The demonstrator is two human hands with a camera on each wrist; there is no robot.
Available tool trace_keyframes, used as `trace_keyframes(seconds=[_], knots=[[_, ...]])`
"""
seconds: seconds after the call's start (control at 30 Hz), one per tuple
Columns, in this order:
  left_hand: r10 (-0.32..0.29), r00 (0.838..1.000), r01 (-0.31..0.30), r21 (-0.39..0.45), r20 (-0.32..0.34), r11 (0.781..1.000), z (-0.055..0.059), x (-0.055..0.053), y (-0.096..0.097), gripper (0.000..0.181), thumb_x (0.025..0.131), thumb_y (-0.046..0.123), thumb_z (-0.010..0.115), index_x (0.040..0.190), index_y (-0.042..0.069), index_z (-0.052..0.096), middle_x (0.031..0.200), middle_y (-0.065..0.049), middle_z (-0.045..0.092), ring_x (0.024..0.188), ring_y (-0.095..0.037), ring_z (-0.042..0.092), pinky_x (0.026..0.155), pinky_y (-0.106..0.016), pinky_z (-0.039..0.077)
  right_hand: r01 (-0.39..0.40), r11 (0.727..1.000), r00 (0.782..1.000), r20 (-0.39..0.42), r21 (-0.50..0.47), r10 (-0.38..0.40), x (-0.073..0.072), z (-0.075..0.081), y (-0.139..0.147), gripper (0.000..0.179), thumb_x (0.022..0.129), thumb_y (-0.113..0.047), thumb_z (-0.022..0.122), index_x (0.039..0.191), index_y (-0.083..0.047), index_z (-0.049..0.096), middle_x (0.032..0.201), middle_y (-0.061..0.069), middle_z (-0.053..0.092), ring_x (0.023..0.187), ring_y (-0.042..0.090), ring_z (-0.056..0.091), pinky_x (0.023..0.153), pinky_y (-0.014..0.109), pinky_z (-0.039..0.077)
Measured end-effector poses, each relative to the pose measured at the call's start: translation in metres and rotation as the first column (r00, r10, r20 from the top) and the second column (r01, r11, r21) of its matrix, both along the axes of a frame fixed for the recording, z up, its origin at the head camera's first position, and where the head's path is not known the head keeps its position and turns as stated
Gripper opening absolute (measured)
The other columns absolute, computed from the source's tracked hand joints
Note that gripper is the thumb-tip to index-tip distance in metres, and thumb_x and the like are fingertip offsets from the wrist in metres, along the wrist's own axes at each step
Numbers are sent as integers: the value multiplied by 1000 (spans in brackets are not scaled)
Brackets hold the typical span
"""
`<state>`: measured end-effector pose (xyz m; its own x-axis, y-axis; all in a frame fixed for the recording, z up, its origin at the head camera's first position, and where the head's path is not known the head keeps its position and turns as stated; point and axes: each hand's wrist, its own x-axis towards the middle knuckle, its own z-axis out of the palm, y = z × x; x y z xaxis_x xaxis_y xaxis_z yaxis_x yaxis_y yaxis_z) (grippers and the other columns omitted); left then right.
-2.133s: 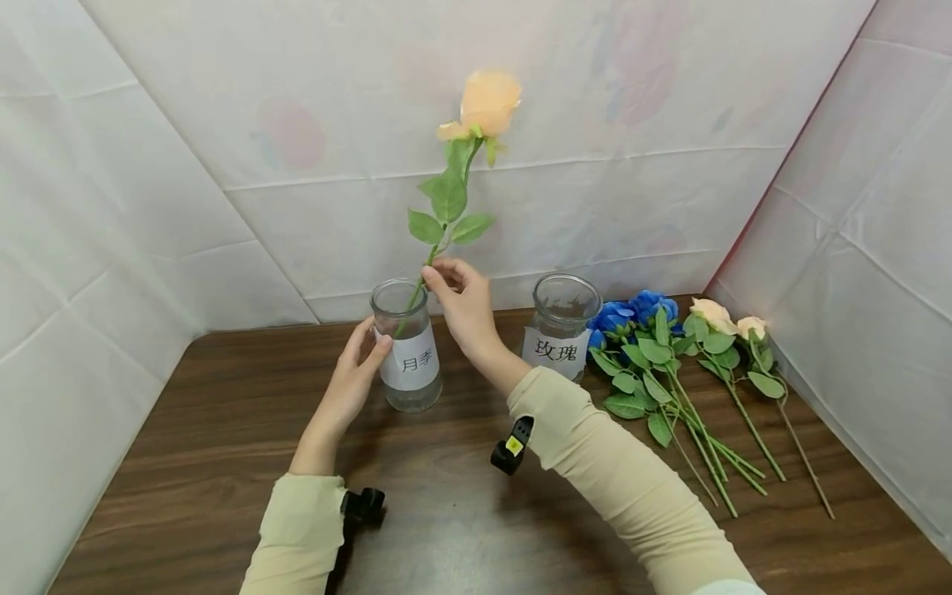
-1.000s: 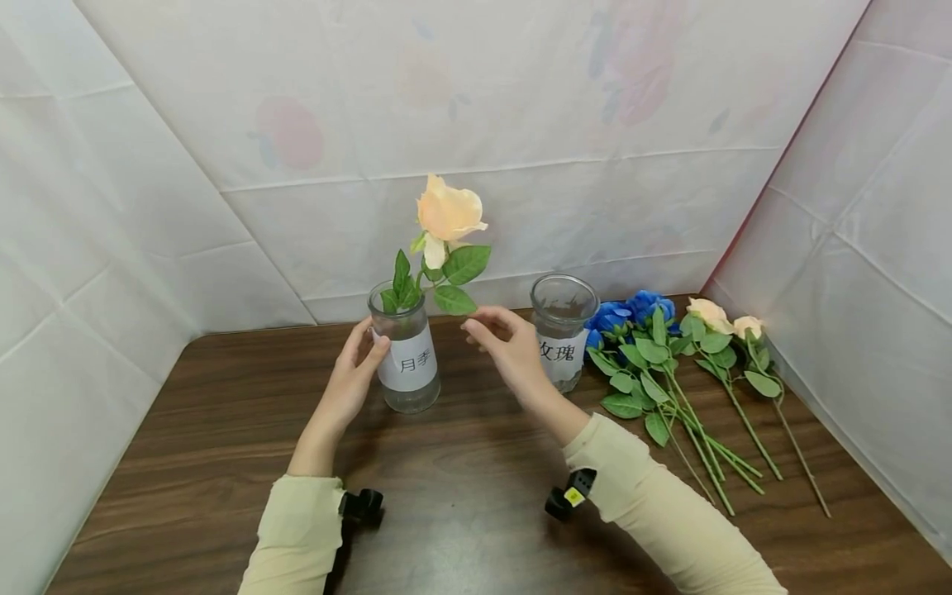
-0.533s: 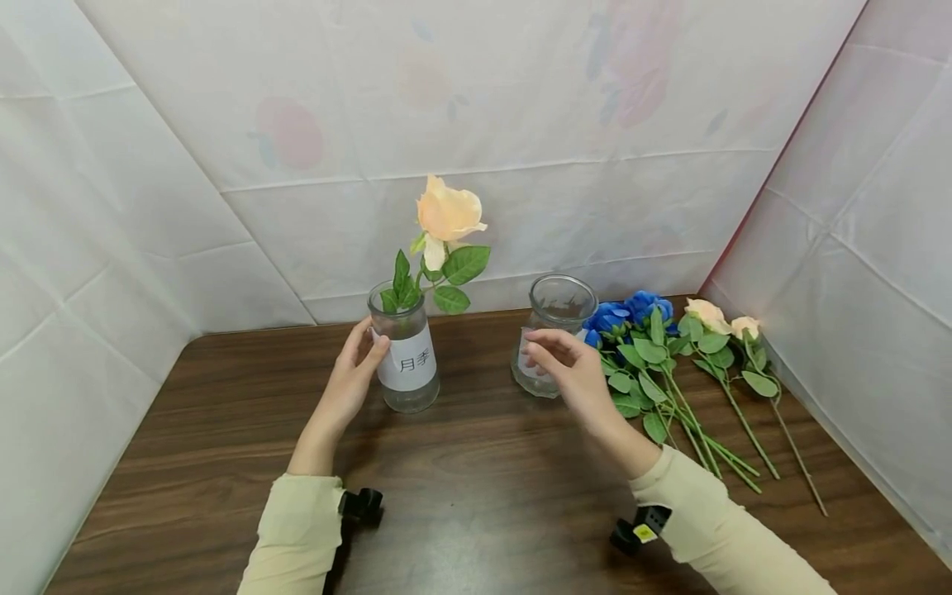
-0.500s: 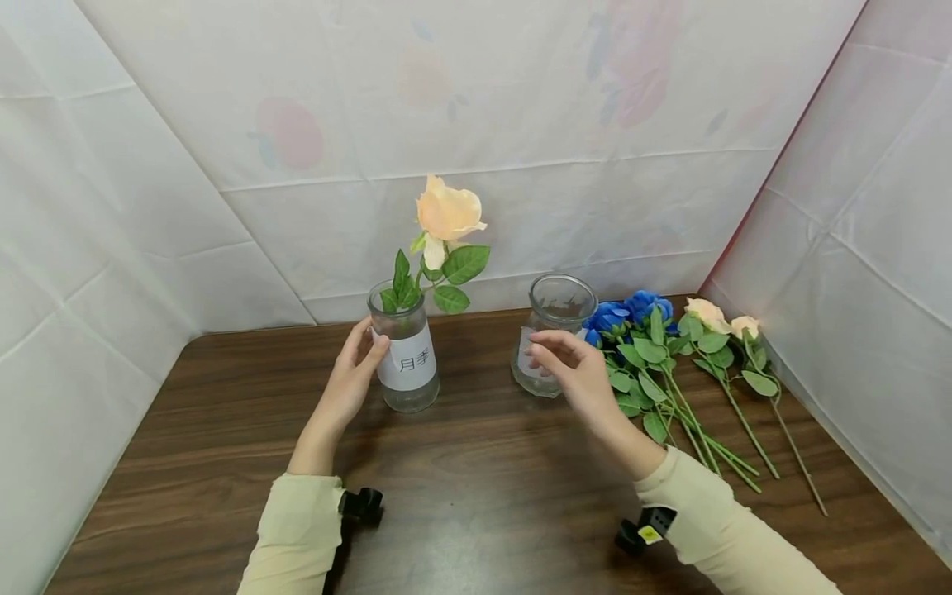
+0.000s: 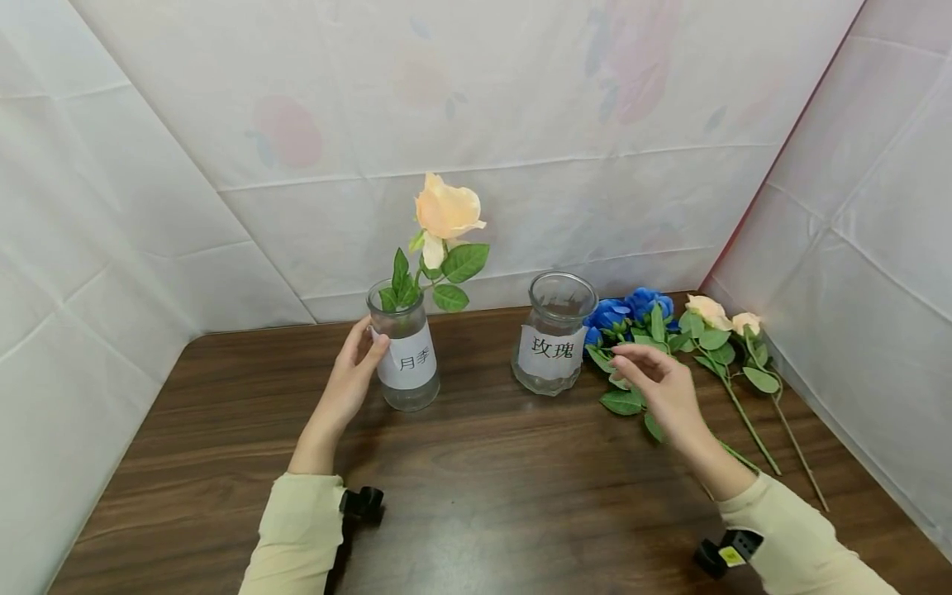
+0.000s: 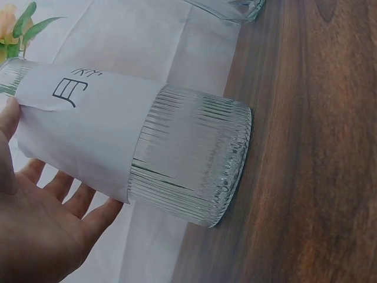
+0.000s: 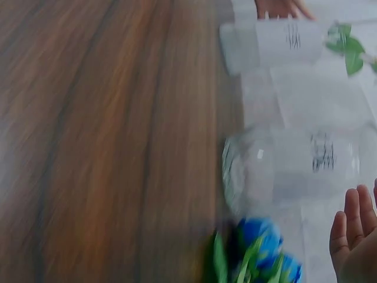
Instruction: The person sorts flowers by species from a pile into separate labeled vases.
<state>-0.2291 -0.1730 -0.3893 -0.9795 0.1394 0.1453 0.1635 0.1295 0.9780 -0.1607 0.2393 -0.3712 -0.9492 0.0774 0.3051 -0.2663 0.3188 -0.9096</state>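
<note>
A glass vase (image 5: 412, 397) with a paper label stands left of centre, holding one peach rose (image 5: 449, 211) by its stem. My left hand (image 5: 348, 382) holds this vase from the left, thumb in front and fingers around the far side; the ribbed base (image 6: 191, 156) shows below the label in the left wrist view. My right hand (image 5: 664, 393) carries nothing, its fingers loosely bent, above the green leaves of the blue roses (image 5: 649, 305). These lie on the table (image 5: 476, 496), their stems partly hidden behind that hand and forearm.
A second, wider labelled glass vase (image 5: 550, 382) stands to the right of the first with no flower in it. Two peach roses (image 5: 709, 311) lie at the far right beside the white side curtain (image 5: 878, 273). A white back curtain (image 5: 357, 223) rises behind the table.
The peach rose has gone down into the left vase and my right hand has let go of its stem. That hand has moved right, past the second vase. My left hand stays put.
</note>
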Motion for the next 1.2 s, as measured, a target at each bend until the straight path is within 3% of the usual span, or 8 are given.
trace_keyframes(seconds=[0.27, 0.57, 0.8, 0.87, 1.07, 1.2], knots=[[5, 1000, -5, 9, -1, 1000, 0, 0, 0, 60, 106, 35, 46, 157, 13, 25, 161, -19, 17, 148, -36, 14, 117, -57, 16, 102, 990, 994, 33, 93, -105, 13, -11, 52, 25, 99, -19, 64, 119, -5, 68, 95, -6, 71, 82, 8, 66, 68, 20, 53], [4, 1000, -4, 6, 10, 1000, 0, 2, 0, 60, 106, 35, 46, 157, 13, 25, 162, -19, 15, 149, -36, 12, 117, -57, 15, 224, 954, 964, 97, 198, -246, 27, -18, 104, 23, 98, -28, 65, 117, -15, 70, 93, -21, 69, 80, 1, 65, 65, 16, 52], [5, 1000, -4, -8, 25, 1000, 1, 2, 0, 61, 106, 38, 45, 158, 15, 24, 163, -17, 12, 149, -35, 11, 117, -57, 14, 266, 942, 948, 121, 205, -294, 38, -20, 144, 20, 98, -27, 65, 115, -19, 70, 91, -24, 68, 76, -3, 65, 63, 14, 51], [5, 1000, -5, -12, 25, 1000, 2, 2, 0, 61, 105, 38, 45, 158, 16, 24, 163, -16, 11, 149, -35, 10, 117, -58, 14, 275, 937, 940, 145, 215, -309, 40, -22, 154, 16, 98, -30, 65, 112, -26, 69, 91, -25, 68, 75, -4, 64, 62, 15, 50], [4, 1000, -3, -18, 26, 1000, 2, 2, 0, 61, 105, 38, 45, 158, 16, 24, 164, -15, 10, 149, -35, 10, 117, -58, 14, 298, 929, 915, 211, 220, -344, 44, -29, 181, 15, 97, -33, 65, 110, -28, 69, 83, -26, 67, 71, -1, 64, 59, 17, 49], [-3, 1000, 4, -11, 24, 1000, 1, 2, 0, 61, 106, 38, 45, 158, 16, 23, 163, -16, 10, 149, -35, 10, 117, -58, 14, 311, 926, 912, 209, 212, -354, 45, -37, 198, 7, 97, -28, 66, 102, -32, 68, 80, -26, 67, 68, -4, 63, 57, 15, 50]])
